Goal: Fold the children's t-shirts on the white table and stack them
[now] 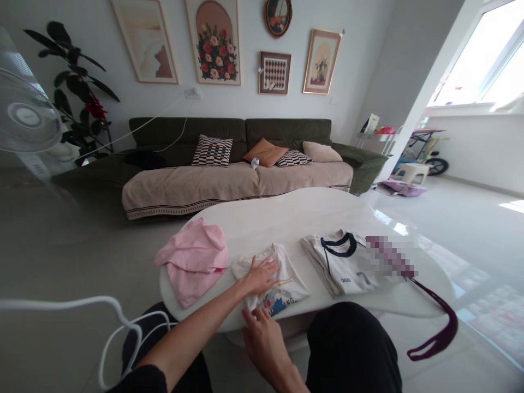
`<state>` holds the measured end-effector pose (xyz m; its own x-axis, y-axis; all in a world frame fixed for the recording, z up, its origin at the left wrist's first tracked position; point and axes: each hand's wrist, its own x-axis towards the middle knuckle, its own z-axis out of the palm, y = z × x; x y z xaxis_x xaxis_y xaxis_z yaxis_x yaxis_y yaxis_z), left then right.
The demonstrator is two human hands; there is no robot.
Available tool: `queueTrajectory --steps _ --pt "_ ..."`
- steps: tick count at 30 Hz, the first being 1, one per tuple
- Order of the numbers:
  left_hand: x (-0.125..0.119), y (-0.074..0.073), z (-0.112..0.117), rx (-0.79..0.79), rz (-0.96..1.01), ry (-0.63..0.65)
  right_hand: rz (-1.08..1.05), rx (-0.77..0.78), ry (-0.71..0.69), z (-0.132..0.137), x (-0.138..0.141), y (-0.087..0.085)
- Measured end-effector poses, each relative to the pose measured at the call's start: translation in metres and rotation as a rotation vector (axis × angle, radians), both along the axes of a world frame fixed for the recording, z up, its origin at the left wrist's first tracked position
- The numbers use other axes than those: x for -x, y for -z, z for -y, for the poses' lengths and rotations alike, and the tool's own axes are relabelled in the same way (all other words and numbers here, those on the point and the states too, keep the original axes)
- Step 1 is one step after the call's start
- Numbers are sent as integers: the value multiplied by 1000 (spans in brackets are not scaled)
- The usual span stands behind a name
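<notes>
A white T-shirt (291, 273) with a printed picture and lettering lies folded on the white table (282, 210) in front of me. My left hand (262, 275) rests flat on its upper part, fingers spread. At the shirt's near left edge, my right hand (265, 339) has its fingers curled in and closed on the cloth; the fingertips are partly hidden. Left of the shirt is a crumpled pink garment (198, 259). A folded white jersey (347, 267) with dark collar trim and a number 7 lies to the right, on a stack of clothes.
A blurred-out item with a dark purple strap (440, 311) hangs over the table's right edge. Beside my left arm runs a white cable (118, 311). Behind the table stands a green sofa (286, 134) with cushions. A fan (27, 114) stands at far left.
</notes>
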<state>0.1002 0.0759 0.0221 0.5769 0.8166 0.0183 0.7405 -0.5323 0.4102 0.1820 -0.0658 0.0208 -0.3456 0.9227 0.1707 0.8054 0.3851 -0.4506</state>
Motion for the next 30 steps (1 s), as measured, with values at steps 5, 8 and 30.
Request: queueTrajectory --steps 5,8,30 --pt "14 17 2 -77 -55 -265 19 -84 100 -53 -48 -18" --pt "20 23 -4 -72 -85 -302 161 -61 125 -73 -64 5" --pt "20 12 49 380 564 -921 -15 145 370 -156 -94 1"
